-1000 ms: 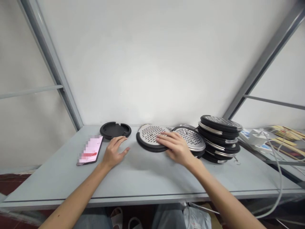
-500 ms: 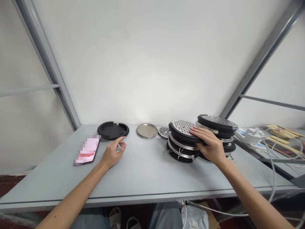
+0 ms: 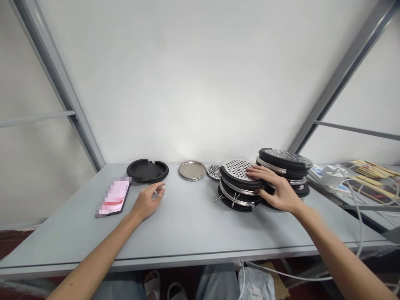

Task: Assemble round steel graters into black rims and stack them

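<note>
My right hand point(image 3: 276, 187) lies over the top disc of a short stack of black-rimmed perforated metal discs point(image 3: 238, 185), fingers wrapped on its right edge. Behind it a taller stack of the same discs point(image 3: 286, 166) leans against the first. My left hand point(image 3: 148, 200) rests on the grey table point(image 3: 187, 225), fingers loosely curled, holding nothing, just in front of a black round base point(image 3: 147, 170). A shallow metal ring plate point(image 3: 192, 170) and a small perforated metal disc point(image 3: 214, 171) lie near the wall.
A phone point(image 3: 113, 196) lies left of my left hand. White cables, a power strip point(image 3: 331, 177) and flat packets sit at the right. Slanted grey frame bars rise at both sides. A bag and sandals show under the table.
My right hand carried a perforated disc from the table's middle to the right and set it on the short stack. The ring plate and small disc came into view. My left hand barely moved.
</note>
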Tool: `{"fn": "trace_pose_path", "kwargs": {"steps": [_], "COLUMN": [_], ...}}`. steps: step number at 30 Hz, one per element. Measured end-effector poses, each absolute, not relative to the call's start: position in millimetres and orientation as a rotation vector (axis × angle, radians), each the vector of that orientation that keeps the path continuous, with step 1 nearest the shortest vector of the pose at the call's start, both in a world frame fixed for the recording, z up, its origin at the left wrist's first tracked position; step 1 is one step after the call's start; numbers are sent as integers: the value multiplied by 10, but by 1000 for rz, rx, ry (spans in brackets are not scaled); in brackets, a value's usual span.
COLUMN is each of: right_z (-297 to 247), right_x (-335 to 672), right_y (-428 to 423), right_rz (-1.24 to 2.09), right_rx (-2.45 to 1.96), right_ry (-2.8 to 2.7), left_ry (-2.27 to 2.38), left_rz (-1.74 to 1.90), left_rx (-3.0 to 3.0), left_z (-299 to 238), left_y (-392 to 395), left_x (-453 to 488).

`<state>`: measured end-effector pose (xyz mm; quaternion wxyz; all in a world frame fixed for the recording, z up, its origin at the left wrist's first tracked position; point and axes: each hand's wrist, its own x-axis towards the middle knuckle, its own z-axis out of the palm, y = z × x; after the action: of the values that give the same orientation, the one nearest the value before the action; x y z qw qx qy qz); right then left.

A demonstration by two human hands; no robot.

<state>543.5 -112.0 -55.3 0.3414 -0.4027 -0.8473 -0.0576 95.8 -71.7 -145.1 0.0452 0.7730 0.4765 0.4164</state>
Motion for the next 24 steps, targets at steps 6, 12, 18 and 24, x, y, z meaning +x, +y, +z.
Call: {"fn": "trace_pose_path", "kwargs": {"steps": [6,12,18,24], "right_z": [-567,-635,-674,-717], "right_x": [5495,5476,5457,5183], "right_y": [-1130,-1127,-1199,-1298], "right_rz": [-216,-311,-289,-489], "right_rx": [-1143,-1106,-1128,-1077], "right_ry": [-2281,-2226,-2242,-1961], "left_ry": [1449,1468,1442,1419], "left_rz": [1268,1256,1179,1095], "left_rx": [2354,2359,2366,2390], "left_z": [-1433,-1417,-1409,-1407], "left_y": [-730,-737,-738,-742], "left_x": [967,973,976,982]}}
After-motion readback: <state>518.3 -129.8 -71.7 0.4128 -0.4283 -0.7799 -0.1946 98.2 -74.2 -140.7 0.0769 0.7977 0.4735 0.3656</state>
